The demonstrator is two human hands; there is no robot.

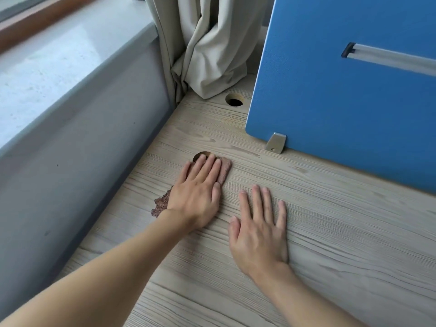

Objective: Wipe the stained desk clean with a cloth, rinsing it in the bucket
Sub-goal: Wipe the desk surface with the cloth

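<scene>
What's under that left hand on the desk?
A brown cloth, pressed flat by the left hand, showing past the fingertips and wrist. It partly covers a round hole; the desk beneath is hidden.

My left hand [197,194] lies flat, fingers straight, pressing the cloth [225,168] near the desk [330,232]'s left edge; my right hand [259,232] rests palm-down just beside it, fingers spread.

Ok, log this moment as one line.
step: wipe desk | left hand: presses cloth flat | right hand: flat on desk
</scene>
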